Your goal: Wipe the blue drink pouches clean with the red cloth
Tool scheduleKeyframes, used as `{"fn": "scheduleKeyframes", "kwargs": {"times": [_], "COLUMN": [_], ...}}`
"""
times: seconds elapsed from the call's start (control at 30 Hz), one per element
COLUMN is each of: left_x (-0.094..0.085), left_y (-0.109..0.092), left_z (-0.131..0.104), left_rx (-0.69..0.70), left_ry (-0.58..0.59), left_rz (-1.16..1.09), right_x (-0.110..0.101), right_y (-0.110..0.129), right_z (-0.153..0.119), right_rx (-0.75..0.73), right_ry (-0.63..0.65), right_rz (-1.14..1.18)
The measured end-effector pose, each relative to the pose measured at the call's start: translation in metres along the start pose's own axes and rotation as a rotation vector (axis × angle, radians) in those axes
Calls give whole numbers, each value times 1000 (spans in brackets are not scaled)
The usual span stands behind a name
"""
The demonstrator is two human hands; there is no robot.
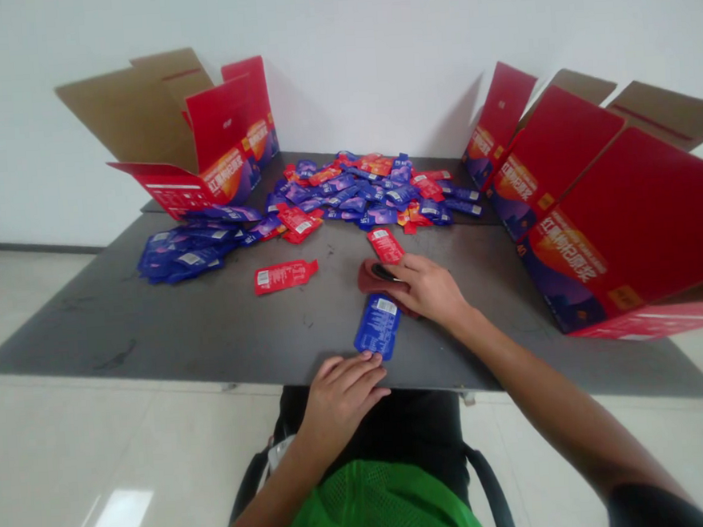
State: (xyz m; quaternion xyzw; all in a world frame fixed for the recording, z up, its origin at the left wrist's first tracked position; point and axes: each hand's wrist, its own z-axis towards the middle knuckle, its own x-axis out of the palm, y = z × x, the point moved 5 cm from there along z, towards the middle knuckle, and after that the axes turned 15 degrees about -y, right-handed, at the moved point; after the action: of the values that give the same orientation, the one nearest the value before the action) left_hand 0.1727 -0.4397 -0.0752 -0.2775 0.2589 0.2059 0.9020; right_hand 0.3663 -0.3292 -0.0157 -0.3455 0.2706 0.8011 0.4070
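A blue pouch (378,326) with a white label lies flat near the table's front edge. The fingertips of my left hand (345,392) rest at its near end, with the fingers stretched out. Just beyond the pouch, my right hand (431,288) is closed on a folded reddish-brown cloth (369,277). A small dark oval thing (382,272) shows between the fingers and the cloth; its kind is unclear. One red pouch (386,245) lies right behind the cloth, partly hidden by my right hand. Another red pouch (285,277) lies apart on the left.
A mixed heap of blue and red pouches (352,191) spreads along the back of the grey table (260,334). Stacked blue pouches (185,251) lie at the left. Open red cartons stand at the back left (222,136) and along the right side (601,222).
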Motion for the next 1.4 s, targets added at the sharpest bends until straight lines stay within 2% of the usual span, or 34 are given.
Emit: {"fn": "scheduleKeyframes", "kwargs": {"times": [0.1, 0.17, 0.2, 0.3, 0.4, 0.43, 0.5, 0.57, 0.63, 0.67, 0.73, 0.83, 0.87, 0.93, 1.0, 1.07, 1.17, 1.27, 1.33, 1.4], "left_x": [0, 1, 1, 2, 2, 1, 1, 1, 1, 1, 1, 0, 0, 1, 1, 1, 0, -2, -1, 1], "left_y": [1, 2, 2, 3, 2, 2, 2, 2, 3, 3, 3, 2, 2, 3, 4, 4, 3, 2, 2, 4], "left_z": [-1, -1, -1, -1, -1, -1, -2, -2, -3, -2, -2, -1, -1, -2, -3, -3, -2, 0, -1, -3], "left_rx": [-2, -2, -2, -2, -2, 2, 10, 13, 7, 4, 12, 17, 13, 9, 9, 9, 23, 43, 43, 34], "left_ry": [7, 13, 17, 35, 30, 22, 13, 10, 12, 12, 11, 2, -1, -1, 3, 9, -6, -55, -58, -45], "left_rz": [6, 17, 20, 15, 16, 17, 16, 23, 32, 32, 22, 15, 18, 23, 29, 28, 16, 8, 5, 11], "right_x": [-7, -1, 4, 13, 6, 0, -8, -8, 0, 5, 12, 11, 7, -1, -3, 1, 10, 4, -7, -13], "right_y": [30, 48, 49, 23, -2, -1, 15, 40, 54, 52, 34, 6, 5, 18, 41, 52, 29, 3, 10, 33], "right_z": [-19, -35, -39, -29, -9, -6, -11, -26, -39, -41, -35, -15, -11, -12, -23, -34, -31, -15, -12, -20], "right_rx": [-68, -151, -164, -57, 32, 42, 21, -58, -131, -134, -83, -27, -32, -71, -142, -173, -58, 21, 2, -53], "right_ry": [15, 84, 110, 100, 24, -8, -40, 0, 62, 77, 74, 42, 27, 10, 48, 92, 100, 40, -18, -19], "right_rz": [86, 153, 174, 139, 21, 9, 39, 110, 176, 192, 167, 51, 31, 40, 97, 143, 93, -21, -4, 75]}}
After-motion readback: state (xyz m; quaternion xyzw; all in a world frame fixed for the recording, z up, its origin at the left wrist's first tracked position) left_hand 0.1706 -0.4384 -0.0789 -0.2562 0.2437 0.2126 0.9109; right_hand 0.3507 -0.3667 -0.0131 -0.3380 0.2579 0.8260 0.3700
